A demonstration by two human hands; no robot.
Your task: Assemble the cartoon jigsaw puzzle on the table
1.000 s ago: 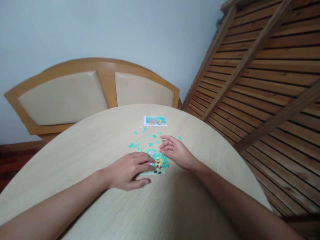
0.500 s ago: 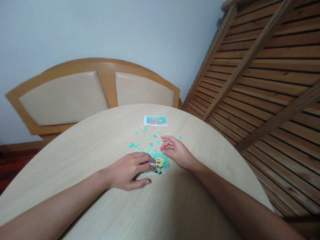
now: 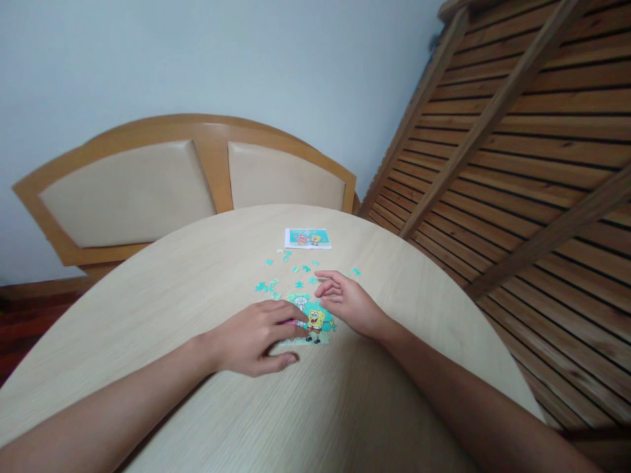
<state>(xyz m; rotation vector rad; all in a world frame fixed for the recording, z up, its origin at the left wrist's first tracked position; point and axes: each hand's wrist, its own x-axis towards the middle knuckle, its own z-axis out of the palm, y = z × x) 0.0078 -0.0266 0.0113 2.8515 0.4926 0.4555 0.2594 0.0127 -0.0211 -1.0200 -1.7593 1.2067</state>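
Note:
A partly assembled jigsaw puzzle (image 3: 316, 322) with a yellow cartoon figure, a pale cartoon head and a turquoise ground lies flat on the table. My left hand (image 3: 256, 332) rests palm down over its left side, fingers spread, and hides that part. Over the puzzle's upper right edge is my right hand (image 3: 348, 302), index finger stretched out and the other fingers loosely bent; no piece shows in it. Beyond the hands, several loose turquoise puzzle pieces (image 3: 299, 285) are scattered, with a lone piece (image 3: 355, 271) off to the right.
A printed picture sheet (image 3: 308, 238) with similar cartoon figures lies behind the loose pieces. The round wooden table (image 3: 197, 420) carries everything. Past its far edge stands a padded wooden headboard (image 3: 128, 190), and a slatted wooden panel (image 3: 493, 151) leans at the right.
My right hand has shifted slightly down toward the puzzle's upper right edge. My left hand stays in place on the puzzle.

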